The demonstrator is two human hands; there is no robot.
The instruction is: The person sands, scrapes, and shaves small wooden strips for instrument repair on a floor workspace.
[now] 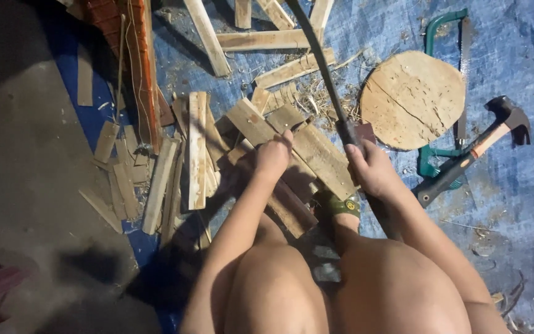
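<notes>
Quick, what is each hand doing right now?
Left hand: closed, gripping a wooden plank on the pile.
Right hand: closed around the handle of a long dark curved blade.

both hands fisted: L (273, 156), R (371, 168)

My two hands, three tools, one round board and a heap of wood strips.

I count my two hands: the left hand (273, 154) resting on a plank, the right hand (372, 168) gripping one long dark blade (316, 59). Beside me lie one axe (474, 151), one green-framed saw (446, 93) and one round wooden board (412, 99). One blue tarp (520, 55) covers the floor. The wood strips (197, 148) are scattered and stacked, well over twenty; I cannot tell the exact number. One sandal (341, 204) shows on my foot.
</notes>
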